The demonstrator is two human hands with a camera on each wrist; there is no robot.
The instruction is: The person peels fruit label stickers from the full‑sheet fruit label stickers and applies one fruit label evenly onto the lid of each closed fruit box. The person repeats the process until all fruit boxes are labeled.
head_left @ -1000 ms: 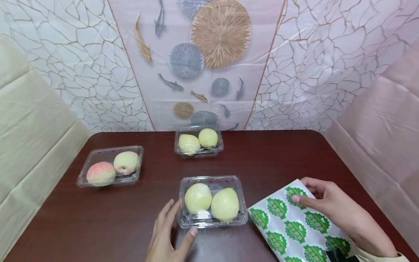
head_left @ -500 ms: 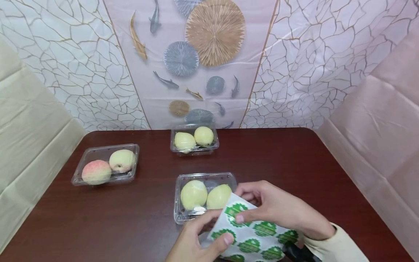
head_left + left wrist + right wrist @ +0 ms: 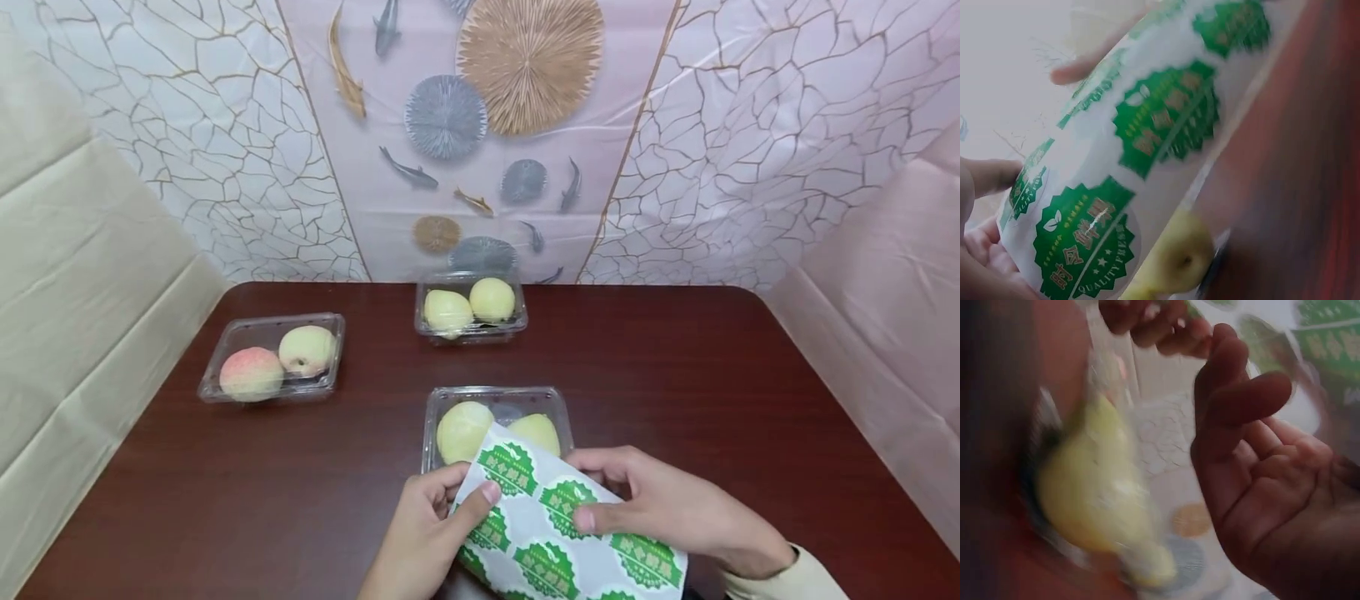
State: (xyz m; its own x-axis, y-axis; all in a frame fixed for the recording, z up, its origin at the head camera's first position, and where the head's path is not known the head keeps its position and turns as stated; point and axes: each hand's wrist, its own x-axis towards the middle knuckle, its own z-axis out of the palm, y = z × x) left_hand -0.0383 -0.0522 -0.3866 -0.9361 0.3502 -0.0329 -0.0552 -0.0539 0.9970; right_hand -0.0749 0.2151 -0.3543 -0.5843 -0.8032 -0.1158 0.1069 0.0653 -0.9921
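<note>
A sheet of round green labels on white backing (image 3: 540, 533) is held up between both hands. My left hand (image 3: 427, 525) pinches its left edge, thumb on the printed face. At the opposite side my right hand (image 3: 667, 504) grips it, with its thumb on top and the other fingers behind. The sheet covers the front of a clear plastic fruit box (image 3: 491, 390) holding two pale yellow pears (image 3: 463, 432). In the left wrist view the sheet (image 3: 1160, 119) bends across the picture, with a pear (image 3: 1179, 253) beyond its edge. A blurred pear (image 3: 1094, 481) appears in the right wrist view.
Another clear box (image 3: 472, 337) with two pale yellow fruits stands at the table's back edge. At the left, a clear box (image 3: 337, 354) holds two peaches (image 3: 252, 372). The dark red tabletop (image 3: 660, 367) ends at a patterned backdrop (image 3: 450, 192).
My right hand has brought the label sheet leftward from the table's right side to the front of the near box. My left hand has left that box's side and taken the sheet's left edge.
</note>
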